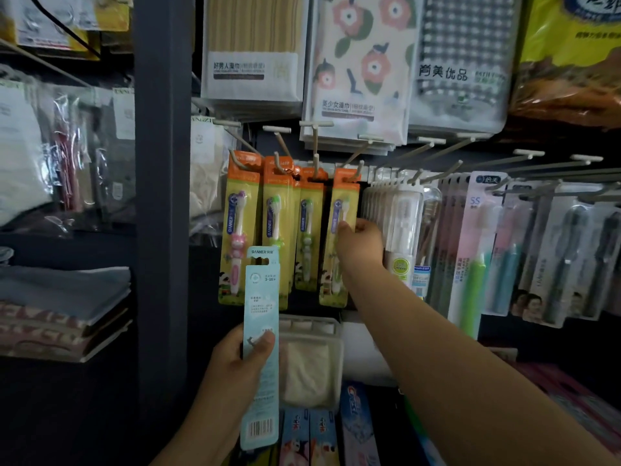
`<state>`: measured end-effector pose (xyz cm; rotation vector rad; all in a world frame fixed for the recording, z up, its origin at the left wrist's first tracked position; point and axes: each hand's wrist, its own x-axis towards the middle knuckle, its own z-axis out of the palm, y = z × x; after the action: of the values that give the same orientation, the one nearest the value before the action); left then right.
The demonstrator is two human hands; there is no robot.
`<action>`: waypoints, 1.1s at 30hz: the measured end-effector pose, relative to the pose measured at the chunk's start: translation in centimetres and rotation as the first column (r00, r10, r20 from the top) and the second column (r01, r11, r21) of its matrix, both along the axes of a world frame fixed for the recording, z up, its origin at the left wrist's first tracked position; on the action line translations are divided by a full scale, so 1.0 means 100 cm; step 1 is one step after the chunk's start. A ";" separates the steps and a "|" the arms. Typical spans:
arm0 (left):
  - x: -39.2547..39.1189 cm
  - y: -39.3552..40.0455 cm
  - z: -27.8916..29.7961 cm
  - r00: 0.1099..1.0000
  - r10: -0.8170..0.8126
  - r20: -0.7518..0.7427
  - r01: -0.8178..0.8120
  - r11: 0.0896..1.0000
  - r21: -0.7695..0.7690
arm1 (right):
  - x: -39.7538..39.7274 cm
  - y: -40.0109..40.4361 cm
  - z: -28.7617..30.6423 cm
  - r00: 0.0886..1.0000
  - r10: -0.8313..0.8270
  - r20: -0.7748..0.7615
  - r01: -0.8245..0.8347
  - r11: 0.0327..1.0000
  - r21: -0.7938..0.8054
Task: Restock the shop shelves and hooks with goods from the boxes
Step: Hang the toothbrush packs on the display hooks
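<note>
Both hands on children's toothbrush packs at the hooks

Left hand (239,356) grip pinches a pale-blue toothbrush pack (260,348) upright, back outward, below the orange packs. Right hand (361,238), arm outstretched, pinches the rightmost orange toothbrush pack (337,243) hanging on its hook (357,171).

Four orange-and-yellow children's toothbrush packs (285,230) hang upright side by side on white hooks (280,153). The rightmost pack (337,243) is gripped at its right edge by the right hand (361,240). A pale blue carded pack (260,348), back facing out, barcode at bottom, stands upright in the left hand (235,361), below the hanging row.
</note>
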<state>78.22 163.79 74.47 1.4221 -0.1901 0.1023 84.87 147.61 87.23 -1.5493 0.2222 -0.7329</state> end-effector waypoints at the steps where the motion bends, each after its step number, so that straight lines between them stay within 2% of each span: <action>1: 0.000 0.001 0.000 1.000 0.001 -0.005 -0.001 1.000 -0.002 | 0.003 0.000 0.000 1.000 0.005 -0.013 -0.004 0.999 0.043; 5: -0.001 0.003 0.000 1.000 -0.008 -0.020 0.008 1.000 0.000 | 0.015 -0.002 -0.004 0.996 -0.010 -0.092 0.012 1.000 0.023; 9: -0.002 0.002 -0.003 0.999 -0.018 -0.029 0.018 1.000 0.010 | 0.024 -0.003 -0.022 0.962 0.042 -0.268 -0.021 0.996 0.083; 11: -0.005 -0.001 -0.001 0.998 -0.051 -0.030 0.051 0.999 0.006 | 0.023 -0.004 -0.039 0.930 0.118 -0.348 -0.073 0.988 0.139; 13: -0.007 -0.004 0.000 0.998 -0.062 -0.029 0.062 0.998 0.019 | 0.013 -0.004 -0.059 0.892 0.180 -0.416 -0.148 0.983 0.108; 15: -0.007 -0.007 0.001 0.995 -0.081 -0.055 0.081 0.997 0.007 | -0.007 -0.001 -0.078 0.882 0.269 -0.386 -0.265 0.962 0.067; 17: -0.010 -0.010 0.002 0.987 -0.119 -0.111 0.113 0.992 -0.060 | -0.030 0.005 -0.092 0.845 0.465 -0.266 -0.461 0.884 0.080; 19: -0.007 -0.014 0.004 0.962 -0.216 -0.169 0.186 0.967 -0.175 | -0.051 0.010 -0.099 0.704 0.690 -0.167 -0.679 0.723 0.124; 20: 0.000 -0.017 0.002 0.950 -0.245 -0.192 0.211 0.960 -0.183 | -0.059 0.012 -0.101 0.622 0.769 -0.146 -0.760 0.638 0.127; 22: 0.012 -0.013 -0.011 0.955 -0.269 -0.129 0.242 0.952 -0.190 | -0.072 0.015 -0.100 0.518 0.843 -0.145 -0.838 0.534 0.111; 23: 0.020 -0.011 -0.023 0.954 -0.283 -0.095 0.248 0.927 -0.280 | -0.077 0.016 -0.099 0.514 0.847 -0.140 -0.846 0.527 0.084; 24: 0.023 -0.011 -0.031 0.952 -0.296 -0.083 0.254 0.909 -0.331 | -0.080 0.017 -0.098 0.545 0.828 -0.133 -0.831 0.555 0.046; 25: 0.019 -0.012 -0.027 0.947 -0.309 -0.089 0.277 0.924 -0.265 | -0.081 0.018 -0.097 0.590 0.798 -0.123 -0.803 0.596 0.015; 26: 0.009 -0.018 -0.017 0.933 -0.327 -0.150 0.297 0.935 -0.193 | -0.083 0.019 -0.094 0.640 0.760 -0.118 -0.765 0.644 -0.002; 28: 0.008 -0.033 -0.005 0.882 -0.366 -0.295 0.292 0.918 -0.268 | -0.084 0.020 -0.090 0.750 0.650 -0.118 -0.657 0.754 -0.025; 30: -0.005 -0.031 -0.006 0.854 -0.468 -0.228 0.365 0.851 -0.378 | -0.083 0.020 -0.086 0.859 0.499 -0.116 -0.510 0.853 -0.112; 31: -0.004 -0.030 -0.007 0.862 -0.461 -0.212 0.357 0.848 -0.392 | -0.081 0.019 -0.083 0.904 0.415 -0.101 -0.426 0.890 -0.160; 33: -0.005 -0.030 -0.010 0.903 -0.393 -0.175 0.339 0.901 -0.272 | -0.078 0.016 -0.077 0.952 0.303 -0.038 -0.305 0.936 -0.178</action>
<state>77.73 160.81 73.51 1.1282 -0.2477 -0.3416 77.04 149.18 79.56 -1.7130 -0.0807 -0.5102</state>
